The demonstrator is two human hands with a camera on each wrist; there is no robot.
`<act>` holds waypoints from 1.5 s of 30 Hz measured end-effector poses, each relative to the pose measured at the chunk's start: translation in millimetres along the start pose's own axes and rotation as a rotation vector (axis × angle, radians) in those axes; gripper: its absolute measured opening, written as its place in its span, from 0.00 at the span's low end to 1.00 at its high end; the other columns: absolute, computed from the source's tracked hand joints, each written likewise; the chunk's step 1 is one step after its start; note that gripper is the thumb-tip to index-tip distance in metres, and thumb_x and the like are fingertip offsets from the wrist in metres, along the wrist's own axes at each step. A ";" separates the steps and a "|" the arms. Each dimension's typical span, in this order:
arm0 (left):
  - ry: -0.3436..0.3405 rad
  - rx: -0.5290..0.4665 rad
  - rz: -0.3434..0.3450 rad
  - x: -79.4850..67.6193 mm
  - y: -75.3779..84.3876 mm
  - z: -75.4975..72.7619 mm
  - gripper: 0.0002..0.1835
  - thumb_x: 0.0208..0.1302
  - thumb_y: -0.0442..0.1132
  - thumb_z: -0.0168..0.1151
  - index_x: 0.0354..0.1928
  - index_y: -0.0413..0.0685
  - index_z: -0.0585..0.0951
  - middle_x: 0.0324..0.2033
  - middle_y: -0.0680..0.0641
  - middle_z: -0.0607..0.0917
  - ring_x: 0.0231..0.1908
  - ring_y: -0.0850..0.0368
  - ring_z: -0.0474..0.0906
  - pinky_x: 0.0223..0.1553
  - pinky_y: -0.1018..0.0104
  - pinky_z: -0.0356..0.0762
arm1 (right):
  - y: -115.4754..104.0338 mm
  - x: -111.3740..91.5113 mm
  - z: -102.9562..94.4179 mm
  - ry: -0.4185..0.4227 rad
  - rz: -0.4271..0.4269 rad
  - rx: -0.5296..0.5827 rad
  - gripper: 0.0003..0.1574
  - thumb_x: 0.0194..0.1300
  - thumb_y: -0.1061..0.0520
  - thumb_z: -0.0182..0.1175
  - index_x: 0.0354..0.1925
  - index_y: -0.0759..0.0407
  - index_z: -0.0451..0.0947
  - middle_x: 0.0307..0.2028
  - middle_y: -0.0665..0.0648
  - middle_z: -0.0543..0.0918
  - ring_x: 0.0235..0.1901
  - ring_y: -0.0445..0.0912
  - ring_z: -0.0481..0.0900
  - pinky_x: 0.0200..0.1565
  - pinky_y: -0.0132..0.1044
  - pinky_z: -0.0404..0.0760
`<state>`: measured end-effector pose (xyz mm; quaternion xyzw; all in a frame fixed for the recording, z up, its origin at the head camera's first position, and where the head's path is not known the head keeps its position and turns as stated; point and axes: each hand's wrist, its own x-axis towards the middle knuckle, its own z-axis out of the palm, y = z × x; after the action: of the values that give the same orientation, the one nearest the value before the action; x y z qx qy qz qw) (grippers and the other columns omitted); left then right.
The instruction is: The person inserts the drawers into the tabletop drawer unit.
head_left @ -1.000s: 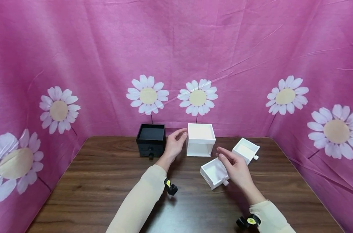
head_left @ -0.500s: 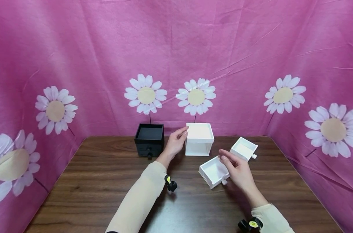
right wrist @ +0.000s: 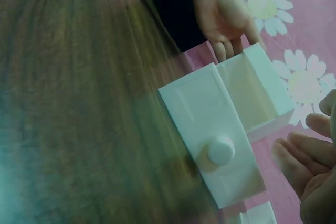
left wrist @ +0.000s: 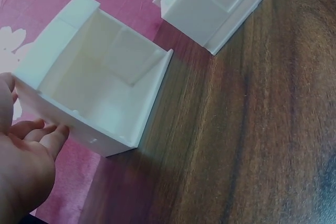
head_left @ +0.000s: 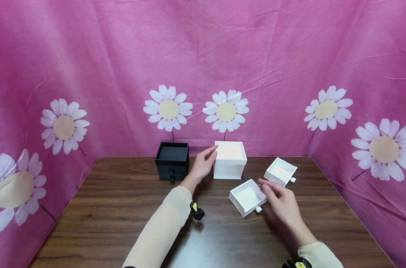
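Observation:
A white box with a hollow, open front stands at the back of the table. My left hand is at its left side; in the left wrist view its fingertips touch the side wall and the thumb meets the upper corner. In front of it lies a white drawer with a round knob, turned at an angle. My right hand hovers just right of this drawer with loose fingers, holding nothing; whether a fingertip touches the rim cannot be told. Farther right sits a second white drawer.
Left of my left hand stands a black box with a shallow top tray and small knobs on its front. A pink flowered cloth hangs behind and around the wooden table.
My right hand has moved right and a little nearer to me, uncovering more of both drawers. The left hand stays at the white box. Box and drawers keep their places.

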<state>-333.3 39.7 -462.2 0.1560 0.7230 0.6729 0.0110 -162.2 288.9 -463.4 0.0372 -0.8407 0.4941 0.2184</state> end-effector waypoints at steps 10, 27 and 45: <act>0.007 0.003 -0.010 0.8 -1.6 -0.8 0.21 0.84 0.43 0.57 0.73 0.52 0.81 0.70 0.41 0.83 0.70 0.46 0.79 0.75 0.52 0.76 | 8.2 -12.2 -11.0 0.052 0.070 0.098 0.13 0.80 0.68 0.58 0.50 0.80 0.84 0.36 0.39 0.92 0.36 0.31 0.90 0.41 0.25 0.90; 0.004 0.002 -0.007 0.3 -2.0 -1.5 0.21 0.84 0.43 0.57 0.73 0.51 0.81 0.69 0.40 0.84 0.68 0.45 0.81 0.74 0.50 0.77 | 26.7 -22.4 -13.8 -0.288 0.359 -0.003 0.15 0.79 0.64 0.61 0.47 0.79 0.85 0.34 0.65 0.91 0.27 0.41 0.89 0.32 0.36 0.92; -0.004 0.025 -0.017 0.0 -0.6 -2.1 0.22 0.84 0.43 0.57 0.74 0.52 0.79 0.72 0.41 0.81 0.71 0.45 0.79 0.76 0.50 0.76 | 30.3 -19.4 -12.7 -0.459 0.472 0.279 0.24 0.79 0.64 0.59 0.54 0.91 0.76 0.39 0.68 0.92 0.32 0.43 0.92 0.41 0.40 0.95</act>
<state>-334.0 37.6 -462.6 0.1515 0.7325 0.6635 0.0163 -149.0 312.2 -490.6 -0.0184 -0.7778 0.6197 -0.1036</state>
